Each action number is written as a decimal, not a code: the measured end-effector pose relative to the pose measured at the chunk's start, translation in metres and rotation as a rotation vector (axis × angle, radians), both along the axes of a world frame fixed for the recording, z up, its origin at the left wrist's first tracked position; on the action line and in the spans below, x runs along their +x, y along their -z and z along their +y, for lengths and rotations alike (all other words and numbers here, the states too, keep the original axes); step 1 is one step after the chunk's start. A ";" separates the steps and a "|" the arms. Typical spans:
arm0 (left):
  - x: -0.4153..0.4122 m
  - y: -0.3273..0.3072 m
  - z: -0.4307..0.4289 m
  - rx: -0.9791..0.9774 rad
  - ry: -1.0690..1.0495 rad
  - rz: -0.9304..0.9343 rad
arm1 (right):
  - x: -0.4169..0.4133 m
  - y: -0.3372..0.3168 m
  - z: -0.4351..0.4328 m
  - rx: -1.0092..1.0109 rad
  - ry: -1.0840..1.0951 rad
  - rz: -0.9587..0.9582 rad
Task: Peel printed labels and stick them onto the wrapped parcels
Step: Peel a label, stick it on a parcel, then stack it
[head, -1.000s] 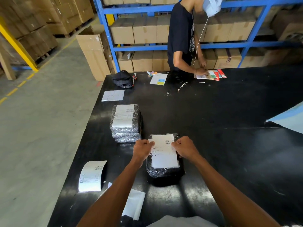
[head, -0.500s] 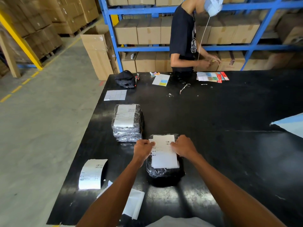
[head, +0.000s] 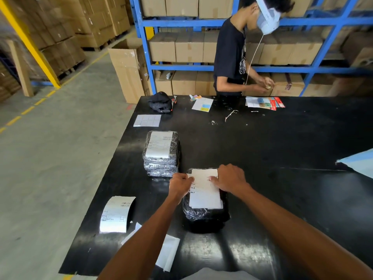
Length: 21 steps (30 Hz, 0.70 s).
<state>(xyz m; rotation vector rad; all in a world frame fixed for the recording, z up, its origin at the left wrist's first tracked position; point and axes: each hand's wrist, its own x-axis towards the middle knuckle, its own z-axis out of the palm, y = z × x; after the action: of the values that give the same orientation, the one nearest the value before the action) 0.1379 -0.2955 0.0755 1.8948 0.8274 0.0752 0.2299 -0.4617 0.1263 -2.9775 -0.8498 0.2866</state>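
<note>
On the black table's (head: 262, 148) near side, a shipping label (head: 203, 194) lies atop the wrapped parcel (head: 201, 216); the left hand (head: 180, 184) pinches its left edge, fingers curled; the right hand (head: 230, 179) presses fingertips (head: 212, 178) onto it; a labelled stack (head: 161, 152) just beside looks finished; one curled label (head: 116, 214) waits.

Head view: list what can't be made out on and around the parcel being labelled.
Head view only:
Print on the label: too small to read.
Label's far corners: covered by the left hand and right hand.
Lower parcels in the stack: tops hidden by the top one.
Blue sheet: cut off by right edge.
</note>
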 end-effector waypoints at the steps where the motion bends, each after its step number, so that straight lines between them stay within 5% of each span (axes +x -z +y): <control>1: 0.000 -0.001 0.000 -0.001 -0.001 0.000 | 0.000 0.001 0.000 0.067 -0.054 -0.083; 4: -0.001 -0.002 -0.002 0.017 -0.004 -0.007 | -0.004 0.010 0.001 0.241 -0.271 -0.099; 9: -0.004 -0.006 0.000 0.011 0.028 0.013 | -0.011 0.043 -0.002 0.035 -0.343 0.220; 16: -0.043 -0.022 0.018 -0.198 0.221 0.103 | -0.014 0.047 -0.003 0.024 -0.319 0.215; 21: -0.080 -0.012 0.037 -0.432 0.419 0.330 | -0.016 0.055 -0.003 -0.006 -0.330 0.153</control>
<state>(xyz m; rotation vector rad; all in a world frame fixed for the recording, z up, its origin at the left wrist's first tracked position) 0.0580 -0.2589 0.0873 1.6442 0.5829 -0.6393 0.2140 -0.4650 0.0715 -2.7629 -1.3180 0.5179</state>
